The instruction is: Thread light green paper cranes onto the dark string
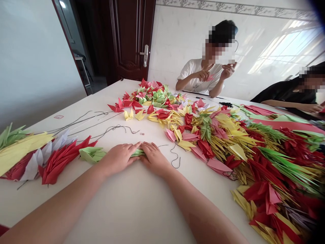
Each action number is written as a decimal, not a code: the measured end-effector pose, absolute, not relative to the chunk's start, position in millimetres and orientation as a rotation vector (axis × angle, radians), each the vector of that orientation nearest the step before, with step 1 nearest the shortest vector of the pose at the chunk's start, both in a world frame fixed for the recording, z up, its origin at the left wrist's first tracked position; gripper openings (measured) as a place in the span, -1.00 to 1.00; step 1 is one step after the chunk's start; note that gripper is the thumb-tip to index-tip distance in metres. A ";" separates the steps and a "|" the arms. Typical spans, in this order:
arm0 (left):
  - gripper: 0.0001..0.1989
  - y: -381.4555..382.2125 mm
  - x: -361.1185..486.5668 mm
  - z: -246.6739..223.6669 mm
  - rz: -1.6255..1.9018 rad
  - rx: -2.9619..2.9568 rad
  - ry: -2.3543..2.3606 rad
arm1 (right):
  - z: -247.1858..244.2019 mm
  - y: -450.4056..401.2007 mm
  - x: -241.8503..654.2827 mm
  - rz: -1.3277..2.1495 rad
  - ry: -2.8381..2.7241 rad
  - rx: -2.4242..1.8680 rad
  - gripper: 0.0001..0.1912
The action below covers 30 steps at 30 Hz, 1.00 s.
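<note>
Fingers of the left hand [118,158] and right hand [156,158] curl together, clamped over a light-green paper bundle [92,155], centre of frame; fingertips nearly meet. Bundle is thin folded paper, packed tight, stacked edges showing as fine lines between the hands; broader, creased, pointed flaps at its left end. Lies on a smooth white tabletop [132,210]. Left of frame: red paper strand [66,159], matte, overlapping sharp folds. Right side: dense heap of folded paper pieces [231,135], pointed, layered, red, yellow, pink and green.
</note>
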<state>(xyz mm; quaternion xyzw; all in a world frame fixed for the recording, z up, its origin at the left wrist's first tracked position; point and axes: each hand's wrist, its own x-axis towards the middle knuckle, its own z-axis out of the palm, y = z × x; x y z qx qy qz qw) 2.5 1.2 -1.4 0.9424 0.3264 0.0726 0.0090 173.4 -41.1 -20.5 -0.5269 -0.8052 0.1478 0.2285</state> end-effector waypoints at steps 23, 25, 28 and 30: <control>-0.49 2.1 -0.3 9.3 0.935 2.051 1.140 | -14.0 -36.7 182.4 0.879 -1.677 -1.390 -0.85; -0.48 1.2 0.4 9.3 0.855 2.158 1.193 | -15.0 -35.6 182.4 0.939 -1.610 -1.367 -0.84; -0.48 1.8 0.9 8.2 0.781 2.263 1.222 | -16.4 -34.8 182.7 0.981 -1.579 -1.345 -0.82; -0.50 2.4 1.1 7.3 0.787 2.297 1.212 | -16.5 -34.9 183.3 0.992 -1.600 -1.349 -0.81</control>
